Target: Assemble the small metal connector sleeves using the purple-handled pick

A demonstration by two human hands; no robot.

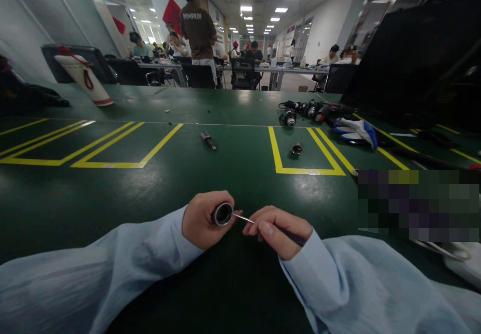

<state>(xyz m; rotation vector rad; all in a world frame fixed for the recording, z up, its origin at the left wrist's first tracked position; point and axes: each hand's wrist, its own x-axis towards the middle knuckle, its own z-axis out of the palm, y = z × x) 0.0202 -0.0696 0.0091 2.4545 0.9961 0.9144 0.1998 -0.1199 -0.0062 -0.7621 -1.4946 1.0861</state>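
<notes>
My left hand [206,220] is wrapped round a hollow metal cylinder [223,214], its dark open end tilted up toward me. Between the thumb and fingers of my right hand [280,229] is a thin metal-shafted tool [243,218], with a dark handle running back under the palm. The shaft points left and its end meets the cylinder's right rim; whether it touches the rim or the left fingertips I cannot tell. Farther off on the green table [161,194] lie a metal part with a narrow stem [208,140] and a short round metal part [296,147].
Yellow tape [311,172] marks boxes on the table. Several dark metal parts [289,117] lie at the back right, beside a blue-and-white glove [355,131]. A large black panel [409,58] stands at right. A white tumbler [84,79] stands back left. People sit and stand beyond.
</notes>
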